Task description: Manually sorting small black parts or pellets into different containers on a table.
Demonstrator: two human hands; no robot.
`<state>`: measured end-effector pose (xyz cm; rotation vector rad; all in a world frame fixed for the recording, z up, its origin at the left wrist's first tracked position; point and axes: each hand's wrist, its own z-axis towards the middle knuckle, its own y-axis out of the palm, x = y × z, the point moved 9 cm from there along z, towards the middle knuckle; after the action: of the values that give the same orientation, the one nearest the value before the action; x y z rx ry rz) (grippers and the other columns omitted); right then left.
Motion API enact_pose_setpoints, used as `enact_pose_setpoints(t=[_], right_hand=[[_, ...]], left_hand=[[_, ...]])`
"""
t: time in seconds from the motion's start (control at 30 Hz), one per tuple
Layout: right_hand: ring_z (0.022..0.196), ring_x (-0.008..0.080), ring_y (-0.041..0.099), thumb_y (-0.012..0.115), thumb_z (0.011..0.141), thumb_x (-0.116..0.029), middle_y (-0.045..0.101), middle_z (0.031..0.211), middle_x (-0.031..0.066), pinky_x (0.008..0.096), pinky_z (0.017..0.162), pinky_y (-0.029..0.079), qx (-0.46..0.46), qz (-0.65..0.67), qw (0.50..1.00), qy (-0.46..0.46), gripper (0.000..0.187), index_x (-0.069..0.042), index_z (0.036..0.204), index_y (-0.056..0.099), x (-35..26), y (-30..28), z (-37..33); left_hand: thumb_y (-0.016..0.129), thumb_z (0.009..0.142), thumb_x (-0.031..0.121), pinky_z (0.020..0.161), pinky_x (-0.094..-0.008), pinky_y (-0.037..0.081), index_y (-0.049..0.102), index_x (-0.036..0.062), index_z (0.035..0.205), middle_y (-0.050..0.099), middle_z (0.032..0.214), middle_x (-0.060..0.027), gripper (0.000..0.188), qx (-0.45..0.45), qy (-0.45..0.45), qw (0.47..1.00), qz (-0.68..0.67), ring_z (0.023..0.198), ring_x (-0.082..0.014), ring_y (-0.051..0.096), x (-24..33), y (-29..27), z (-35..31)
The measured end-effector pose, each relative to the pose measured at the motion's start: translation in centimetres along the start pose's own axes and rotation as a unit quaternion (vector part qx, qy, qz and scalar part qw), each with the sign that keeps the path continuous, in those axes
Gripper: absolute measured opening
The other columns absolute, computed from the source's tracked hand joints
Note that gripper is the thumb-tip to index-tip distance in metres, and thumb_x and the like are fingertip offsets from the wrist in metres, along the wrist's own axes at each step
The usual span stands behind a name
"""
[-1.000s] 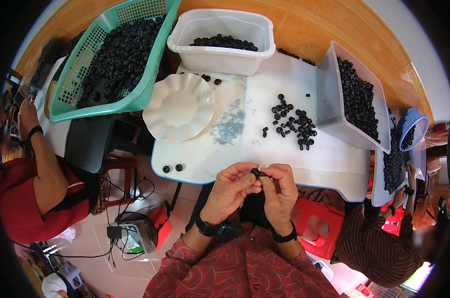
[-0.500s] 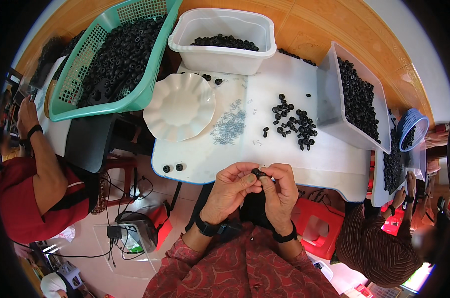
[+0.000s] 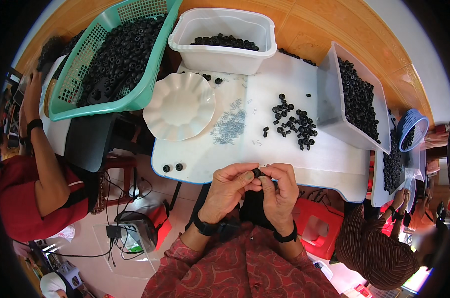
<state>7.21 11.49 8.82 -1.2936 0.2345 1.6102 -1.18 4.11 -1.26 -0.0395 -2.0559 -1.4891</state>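
My left hand (image 3: pixel 226 192) and my right hand (image 3: pixel 280 193) meet just off the table's near edge. Their fingertips pinch a small, round black part (image 3: pixel 256 172) between them; whether it is one piece or two joined ones, I cannot tell. Past my hands, a loose group of similar black parts (image 3: pixel 302 120) lies on the white table (image 3: pixel 279 159). Left of these spreads a patch of tiny, thin greyish pieces (image 3: pixel 230 123). Two more black parts (image 3: pixel 173 168) sit near the front left edge.
A white scalloped plate (image 3: pixel 179 107) stands at the table's left. A green basket (image 3: pixel 130 102), a white tub (image 3: pixel 225 63) and a translucent bin (image 3: pixel 331 109) hold many black parts. One co-worker (image 3: pixel 41 193) is at the left, another (image 3: pixel 376 246) at the right. A red stool (image 3: pixel 320 223) stands below.
My fingers have turned the black part slightly; my hands stay in nearly the same place. The left co-worker's arm has reached farther forward, and the right co-worker's hands have shifted.
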Motion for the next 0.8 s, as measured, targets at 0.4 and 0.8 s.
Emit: enact_pose_setpoints(t=[0.4, 0.8], right_hand=[[0.082, 0.0261, 0.059, 0.064, 0.08, 0.01, 0.056, 0.096, 0.0135, 0.0329, 0.066, 0.051, -0.047, -0.05, 0.997, -0.028, 0.021, 0.0, 0.099, 0.063, -0.2, 0.8, 0.1], [0.085, 0.031, 0.053, 0.067, 0.071, 0.006, 0.054, 0.091, 0.0108, 0.0441, 0.082, 0.042, -0.069, -0.154, 0.979, -0.115, 0.027, -0.002, 0.096, 0.06, -2.0, 1.7, 0.2]], left_hand=[[0.059, 0.094, 0.0, 0.074, -0.0302, 0.061, 0.063, -0.0039, 0.114, 0.069, 0.098, -0.013, 0.021, 0.044, 0.004, 0.996, 0.076, 0.082, -0.0182, 0.069, -0.1, -1.2, -0.2], [0.067, 0.089, 0.002, 0.071, -0.0268, 0.059, 0.066, -0.005, 0.108, 0.07, 0.093, -0.0116, 0.019, 0.098, 0.028, 0.982, 0.157, 0.08, -0.0147, 0.068, 0.7, -0.5, -0.9]])
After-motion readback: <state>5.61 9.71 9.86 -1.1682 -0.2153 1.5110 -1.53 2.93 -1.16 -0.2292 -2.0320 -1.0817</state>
